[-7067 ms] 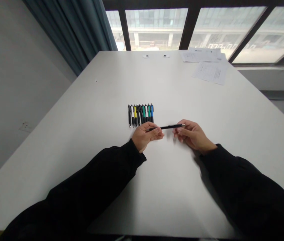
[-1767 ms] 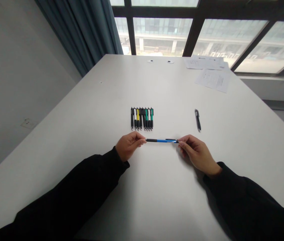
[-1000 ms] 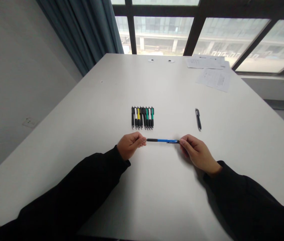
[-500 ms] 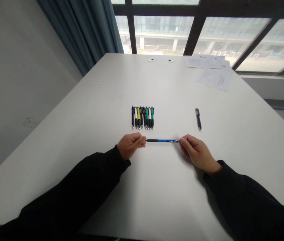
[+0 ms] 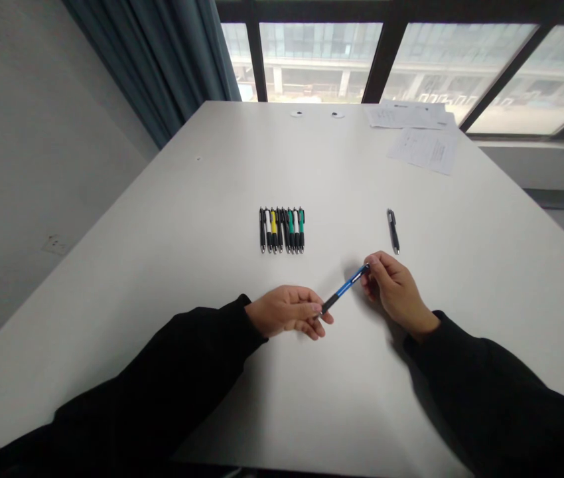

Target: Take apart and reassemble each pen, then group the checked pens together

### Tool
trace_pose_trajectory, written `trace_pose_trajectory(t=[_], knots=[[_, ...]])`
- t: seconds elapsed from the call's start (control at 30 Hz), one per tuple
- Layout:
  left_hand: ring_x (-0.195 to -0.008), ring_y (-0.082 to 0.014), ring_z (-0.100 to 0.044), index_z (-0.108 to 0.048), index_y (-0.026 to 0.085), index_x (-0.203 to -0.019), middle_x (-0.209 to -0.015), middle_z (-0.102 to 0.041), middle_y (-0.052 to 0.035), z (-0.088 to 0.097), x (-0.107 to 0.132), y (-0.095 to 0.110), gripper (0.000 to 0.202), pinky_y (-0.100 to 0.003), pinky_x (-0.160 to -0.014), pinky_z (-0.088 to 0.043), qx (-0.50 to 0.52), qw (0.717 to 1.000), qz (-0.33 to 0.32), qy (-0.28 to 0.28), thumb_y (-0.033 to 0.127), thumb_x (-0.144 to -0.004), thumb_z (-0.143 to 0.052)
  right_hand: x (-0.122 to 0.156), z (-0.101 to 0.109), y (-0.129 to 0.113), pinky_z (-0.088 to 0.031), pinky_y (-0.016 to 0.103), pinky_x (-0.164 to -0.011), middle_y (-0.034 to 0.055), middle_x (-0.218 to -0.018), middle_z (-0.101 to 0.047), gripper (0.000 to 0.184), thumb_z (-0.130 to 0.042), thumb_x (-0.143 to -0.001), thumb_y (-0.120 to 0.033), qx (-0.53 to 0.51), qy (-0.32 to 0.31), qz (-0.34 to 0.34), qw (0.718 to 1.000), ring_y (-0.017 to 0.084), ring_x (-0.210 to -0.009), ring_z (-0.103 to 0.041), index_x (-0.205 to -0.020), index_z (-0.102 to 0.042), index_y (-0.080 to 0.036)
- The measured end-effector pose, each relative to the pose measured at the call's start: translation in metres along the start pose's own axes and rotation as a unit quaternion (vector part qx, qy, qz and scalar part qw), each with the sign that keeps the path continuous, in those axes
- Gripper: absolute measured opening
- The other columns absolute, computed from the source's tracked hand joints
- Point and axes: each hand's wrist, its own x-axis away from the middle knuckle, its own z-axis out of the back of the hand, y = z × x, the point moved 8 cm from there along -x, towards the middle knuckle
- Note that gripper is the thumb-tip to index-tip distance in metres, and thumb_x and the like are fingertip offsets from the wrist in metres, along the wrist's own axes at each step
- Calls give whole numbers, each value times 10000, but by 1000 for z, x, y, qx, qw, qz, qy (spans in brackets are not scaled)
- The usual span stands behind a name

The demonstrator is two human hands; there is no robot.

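Observation:
A blue pen (image 5: 346,287) with a black grip is held slanting between my two hands above the table. My right hand (image 5: 395,289) pinches its upper end. The black grip end is between the thumb and fingers of my left hand (image 5: 289,311), whose other fingers are spread apart. Beyond my hands lies a side-by-side row of several pens, among them a yellow pen (image 5: 274,230), a green pen (image 5: 301,230) and white and black ones. A single dark pen (image 5: 393,232) rests apart, just past my right hand.
The white table (image 5: 187,219) stretches to a window. Paper sheets (image 5: 424,147) lie at its far right corner. Two small white oval pieces (image 5: 296,114) sit near the far edge. A blue curtain (image 5: 162,66) hangs at the left, by a wall with a socket (image 5: 56,244).
The blue pen has turned from level to slanting. My left hand has moved right and nearer to me, its fingers opening out; my right hand has risen slightly in view.

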Motion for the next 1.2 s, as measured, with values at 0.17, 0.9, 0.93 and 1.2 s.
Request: trace_pose_trajectory(t=[0.17, 0.9, 0.93, 1.2], knots=[[-655, -98, -627, -609, 163, -1098, -880, -706, -54, -53, -10, -28, 523, -253, -633, -506, 0, 987, 32, -156, 330, -674, -865, 5, -25, -2, -307, 230, -404, -45, -505, -479, 373, -545, -921, -537, 12, -55, -7, 998, 99, -414, -418, -795, -593, -190], [-591, -88, -359, -428, 170, -656, -631, -397, 42, -16, -3, 53, 367, -253, -564, -283, -447, 830, -314, 114, 391, -919, -559, 23, -55, -7, -297, 241, -476, -43, -521, -457, 468, -443, -969, -545, 114, -231, 42, 965, 94, -477, -372, -655, -452, -198], [-590, -90, -352, -402, 170, -632, -623, -382, 41, -18, -4, 53, 398, -259, -572, -280, -468, 820, -313, 100, 393, -940, -518, 22, -55, -5, -293, 240, -469, -41, -524, -457, 474, -432, -971, -552, 102, -230, 34, 967, 95, -476, -372, -656, -451, -198], [-586, -102, -376, -431, 177, -646, -619, -399, 36, -12, -7, 48, 437, -256, -557, -291, -458, 845, -264, 86, 485, -956, -444, 25, -54, 3, -301, 227, -456, -23, -570, -464, 516, -402, -970, -583, 21, -247, -13, 969, 94, -494, -394, -670, -513, -178]])
